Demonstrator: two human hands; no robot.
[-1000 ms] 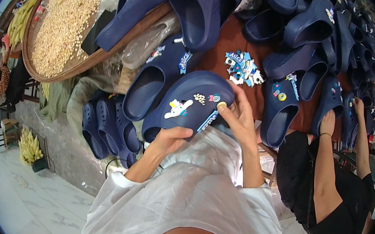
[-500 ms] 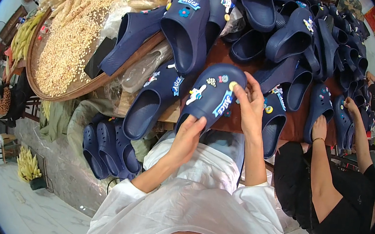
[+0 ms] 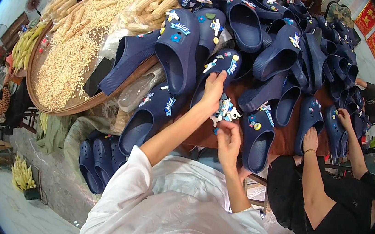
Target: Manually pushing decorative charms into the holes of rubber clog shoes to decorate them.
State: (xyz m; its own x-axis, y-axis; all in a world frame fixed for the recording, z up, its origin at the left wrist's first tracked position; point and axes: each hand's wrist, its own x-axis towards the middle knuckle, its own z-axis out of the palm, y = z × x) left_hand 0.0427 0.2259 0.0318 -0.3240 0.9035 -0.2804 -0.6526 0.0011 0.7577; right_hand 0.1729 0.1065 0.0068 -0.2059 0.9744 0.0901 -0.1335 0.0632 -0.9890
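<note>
My left hand (image 3: 213, 91) grips the opening end of a navy clog (image 3: 222, 65), its toe pointing away from me. Small charms, among them a white figure, a blue ribbon-shaped piece and a yellow round one, sit on the clog's top. Just right of that hand lies a small pile of white and blue charms (image 3: 226, 110) on the brown tabletop (image 3: 203, 139). My right hand (image 3: 229, 146) is at the near side of the pile, fingers loosely bent and apart, with nothing visible in them. Decorated navy clogs (image 3: 176, 53) stand close on the left, and another clog (image 3: 258, 141) on the right.
A round tray (image 3: 52, 110) of corn kernels and cobs stands at the left. Many clogs are heaped at the back right. Beside me on the right, a person in black has one hand (image 3: 310, 140) in a clog. More clogs (image 3: 99, 162) hang low at the left.
The clog has moved away from me onto the table, held by my left hand alone. My right hand has let go and come down to the near side of the charms.
</note>
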